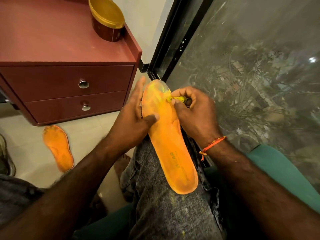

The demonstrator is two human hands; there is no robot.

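Lying between left hand [136, 115] and right hand [194, 111]: insole [169, 144].

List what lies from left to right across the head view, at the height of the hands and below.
insole on the floor → left hand → insole on the knee → right hand, pinching a yellow-smeared wad → window glass
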